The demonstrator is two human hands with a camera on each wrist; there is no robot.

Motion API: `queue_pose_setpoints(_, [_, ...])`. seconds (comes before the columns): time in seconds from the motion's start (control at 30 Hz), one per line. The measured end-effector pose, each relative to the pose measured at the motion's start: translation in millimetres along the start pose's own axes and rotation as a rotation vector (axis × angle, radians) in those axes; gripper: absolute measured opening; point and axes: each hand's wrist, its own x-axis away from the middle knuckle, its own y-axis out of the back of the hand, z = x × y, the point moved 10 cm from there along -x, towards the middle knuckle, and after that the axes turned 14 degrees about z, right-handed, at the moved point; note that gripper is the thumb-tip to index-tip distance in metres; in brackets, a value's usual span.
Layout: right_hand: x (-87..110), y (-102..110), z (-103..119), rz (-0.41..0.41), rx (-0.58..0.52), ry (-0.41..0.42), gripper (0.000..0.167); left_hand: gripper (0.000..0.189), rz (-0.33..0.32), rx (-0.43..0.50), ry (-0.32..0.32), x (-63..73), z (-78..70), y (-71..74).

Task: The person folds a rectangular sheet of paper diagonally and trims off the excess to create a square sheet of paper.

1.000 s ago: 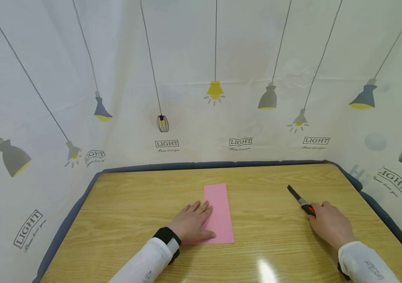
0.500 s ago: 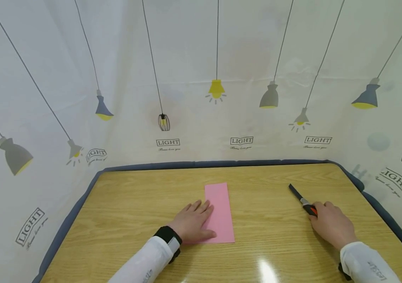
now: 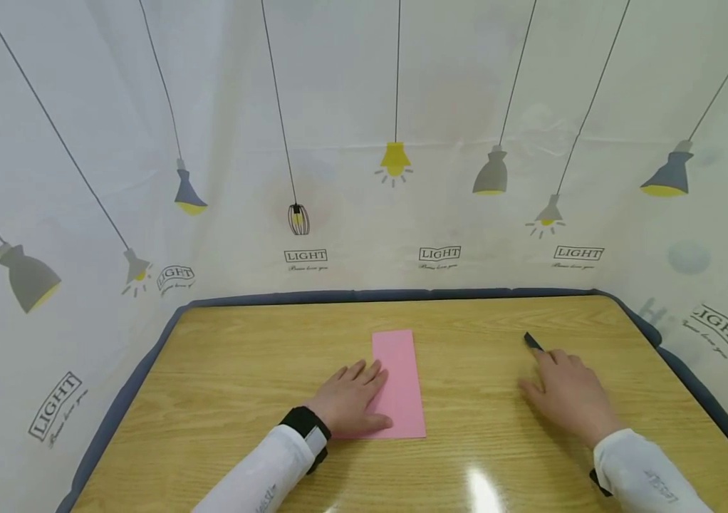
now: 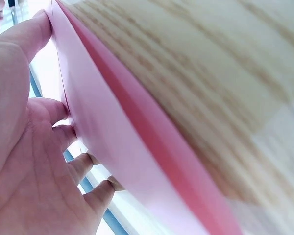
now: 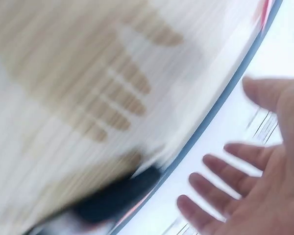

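Observation:
A sheet of pink paper (image 3: 404,388), folded over, lies on the wooden table. My left hand (image 3: 350,402) rests on its left part with the fingers spread and fairly straight. From the left wrist, the two layers of the paper (image 4: 105,117) gape apart along one side. On the right, my right hand (image 3: 572,395) hovers over a knife (image 3: 533,342) that looks like a utility knife; only its dark tip shows past the fingers in the head view. In the right wrist view that hand (image 5: 255,181) has loose, spread fingers and holds nothing, while the blurred knife (image 5: 120,196) lies on the table.
The wood-grain table (image 3: 261,349) has a dark blue padded edge (image 3: 390,296) along its back and sides. A white curtain (image 3: 345,92) printed with hanging lamps surrounds it. Light glares off the tabletop near the front.
My right hand has let go of the knife and moved a little to the left over it, fingers now spread. My left hand stays on the pink paper.

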Motion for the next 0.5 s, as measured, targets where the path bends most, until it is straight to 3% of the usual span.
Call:
queue_pose_setpoints(0.13, [-13.4, -12, 64, 0.007, 0.051, 0.197, 0.075, 0.086, 0.003, 0.007, -0.002, -0.9, 2.0, -1.3])
queue_pose_setpoints(0.3, [-29.5, -43, 136, 0.145, 0.072, 0.401, 0.084, 0.086, 0.004, 0.004, 0.005, -1.5, 3.6, -1.9])
queue_pose_setpoints(0.4, [-36.2, -54, 167, 0.22, 0.067, 0.475, 0.088, 0.086, 0.002, -0.005, 0.009, -2.1, 3.8, -1.4])
queue_pose_setpoints(0.5, [-41.7, -58, 186, 0.266, 0.066, 0.496, 0.092, 0.086, 0.003, -0.023, 0.015, -3.2, 4.4, -1.9])
